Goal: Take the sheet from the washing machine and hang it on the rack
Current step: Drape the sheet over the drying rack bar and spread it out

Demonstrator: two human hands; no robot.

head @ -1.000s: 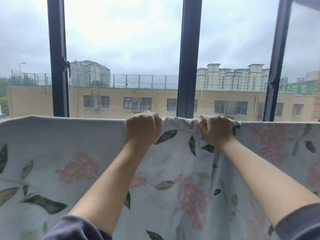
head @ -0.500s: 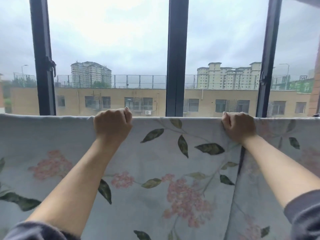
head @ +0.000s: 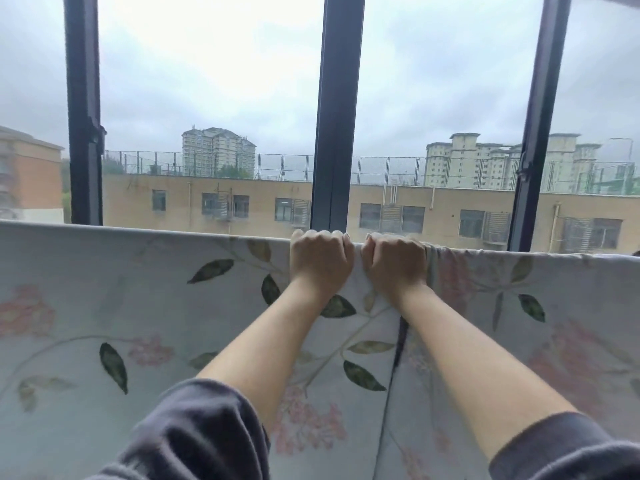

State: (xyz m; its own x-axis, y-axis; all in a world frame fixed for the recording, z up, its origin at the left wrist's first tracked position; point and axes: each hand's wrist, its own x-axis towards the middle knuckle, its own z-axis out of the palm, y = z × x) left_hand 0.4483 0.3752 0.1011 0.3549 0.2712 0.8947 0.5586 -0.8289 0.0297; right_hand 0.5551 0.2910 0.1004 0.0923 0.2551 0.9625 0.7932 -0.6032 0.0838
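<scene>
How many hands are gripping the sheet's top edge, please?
2: left hand and right hand, side by side on the sheet, below the middle window post.

Pale blue-grey fabric sheet (head: 138,306) printed with dark green leaves, pink blossom clusters. Dark grey knit sleeves (head: 194,438). Black metal window bars (head: 334,116). Tan building (head: 249,188) outside.

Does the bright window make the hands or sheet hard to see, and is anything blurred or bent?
Head view: flat overcast backlight, sky nearly washed out, yet left hand, right hand and sheet are evenly lit, no hard shadows; the right window frame leans from wide-angle distortion; the left sleeve is soft.
</scene>
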